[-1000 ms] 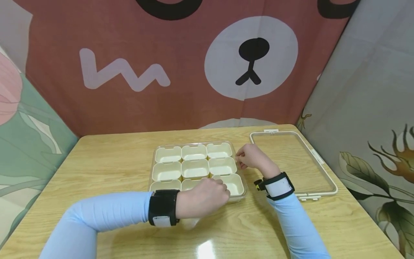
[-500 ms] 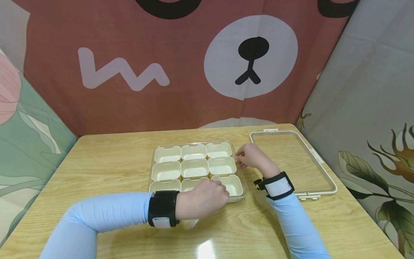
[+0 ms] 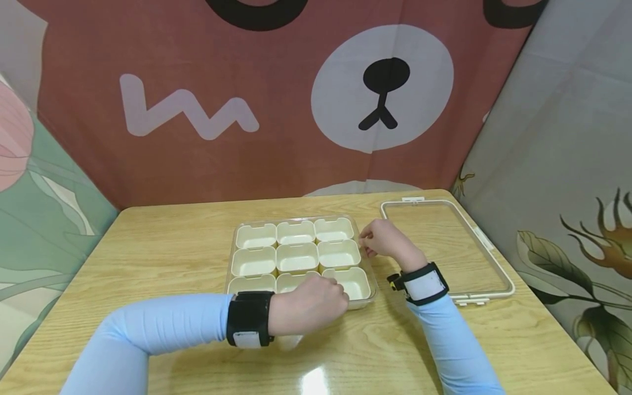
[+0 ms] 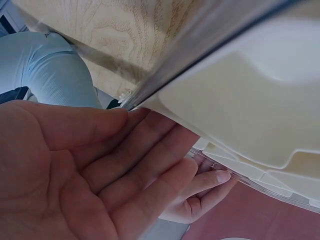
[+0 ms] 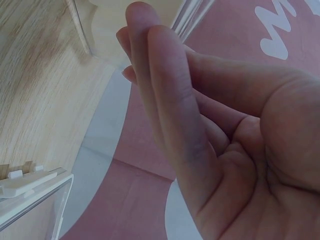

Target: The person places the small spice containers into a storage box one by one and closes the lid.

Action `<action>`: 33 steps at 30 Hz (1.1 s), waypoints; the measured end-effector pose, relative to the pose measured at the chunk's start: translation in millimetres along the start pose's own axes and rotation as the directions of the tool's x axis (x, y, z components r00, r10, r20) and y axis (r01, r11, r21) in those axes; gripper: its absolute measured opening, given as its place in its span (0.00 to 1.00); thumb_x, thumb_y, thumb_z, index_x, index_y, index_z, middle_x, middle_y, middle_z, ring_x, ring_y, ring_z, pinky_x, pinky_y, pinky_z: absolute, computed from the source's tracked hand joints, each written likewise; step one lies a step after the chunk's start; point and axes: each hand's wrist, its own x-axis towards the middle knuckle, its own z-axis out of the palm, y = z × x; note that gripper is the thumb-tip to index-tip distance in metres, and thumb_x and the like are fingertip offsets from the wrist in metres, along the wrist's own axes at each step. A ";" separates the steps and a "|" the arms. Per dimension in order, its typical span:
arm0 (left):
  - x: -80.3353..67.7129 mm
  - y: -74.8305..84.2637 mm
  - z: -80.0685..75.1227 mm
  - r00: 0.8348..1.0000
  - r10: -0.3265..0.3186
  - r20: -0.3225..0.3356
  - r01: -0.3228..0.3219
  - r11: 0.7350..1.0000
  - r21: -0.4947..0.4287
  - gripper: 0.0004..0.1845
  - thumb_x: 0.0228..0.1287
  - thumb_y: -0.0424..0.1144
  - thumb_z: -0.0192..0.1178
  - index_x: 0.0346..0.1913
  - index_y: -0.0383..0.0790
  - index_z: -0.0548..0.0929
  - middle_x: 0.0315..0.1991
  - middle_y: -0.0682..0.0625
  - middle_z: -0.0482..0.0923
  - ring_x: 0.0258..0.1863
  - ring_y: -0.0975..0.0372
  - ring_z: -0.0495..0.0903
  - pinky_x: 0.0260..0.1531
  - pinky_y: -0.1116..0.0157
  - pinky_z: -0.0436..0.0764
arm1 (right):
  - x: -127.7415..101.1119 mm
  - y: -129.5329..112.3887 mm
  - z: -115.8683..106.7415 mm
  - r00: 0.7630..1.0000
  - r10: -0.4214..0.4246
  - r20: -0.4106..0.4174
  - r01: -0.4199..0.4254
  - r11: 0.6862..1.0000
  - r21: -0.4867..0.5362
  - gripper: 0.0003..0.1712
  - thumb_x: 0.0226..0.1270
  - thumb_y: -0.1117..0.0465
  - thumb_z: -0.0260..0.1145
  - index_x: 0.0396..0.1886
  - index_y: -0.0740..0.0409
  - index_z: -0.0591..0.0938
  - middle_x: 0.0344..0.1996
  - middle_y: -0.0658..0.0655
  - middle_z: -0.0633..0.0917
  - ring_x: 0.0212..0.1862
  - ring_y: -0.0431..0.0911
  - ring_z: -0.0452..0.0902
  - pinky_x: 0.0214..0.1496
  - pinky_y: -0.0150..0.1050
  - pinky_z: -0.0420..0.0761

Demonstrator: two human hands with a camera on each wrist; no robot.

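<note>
On the light wooden counter (image 3: 163,247) sits a clear plastic tray holding nine cream square cups (image 3: 298,258), its clear framed lid (image 3: 446,247) lying just right. The left hand (image 3: 308,304), fingers (image 4: 150,165) straight together, presses the tray's near edge; the right hand (image 3: 385,238) rests loosely curled at its right rim. Steady both sides evenly, I'd judge, so cups stay seated.
</note>
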 end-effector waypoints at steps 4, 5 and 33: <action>0.6 -0.7 0.1 1.000 0.006 0.021 -0.006 1.000 -0.025 0.06 0.57 0.38 0.59 0.26 0.53 0.83 0.20 0.61 0.76 0.18 0.70 0.70 0.11 0.72 0.69 | 0.5 -0.2 -0.1 1.000 0.003 -0.002 -0.003 1.000 0.003 0.10 0.65 0.67 0.60 0.39 0.70 0.84 0.25 0.60 0.86 0.26 0.46 0.84 0.30 0.37 0.84; 0.7 -0.8 0.3 1.000 0.008 0.023 -0.007 1.000 -0.027 0.06 0.57 0.38 0.59 0.26 0.53 0.83 0.20 0.61 0.76 0.18 0.70 0.71 0.11 0.72 0.70 | 0.5 -0.2 -0.2 1.000 0.003 -0.003 -0.003 1.000 0.003 0.10 0.65 0.67 0.60 0.39 0.70 0.84 0.25 0.60 0.86 0.26 0.46 0.84 0.31 0.38 0.84; -3.4 -10.6 -2.8 0.993 0.093 0.079 -0.075 0.976 -0.202 0.06 0.56 0.33 0.60 0.30 0.49 0.83 0.25 0.58 0.81 0.24 0.69 0.78 0.22 0.73 0.76 | 3.9 0.7 -0.4 1.000 -0.029 0.000 0.029 0.996 -0.089 0.10 0.66 0.66 0.60 0.39 0.68 0.85 0.25 0.57 0.86 0.25 0.45 0.84 0.28 0.35 0.81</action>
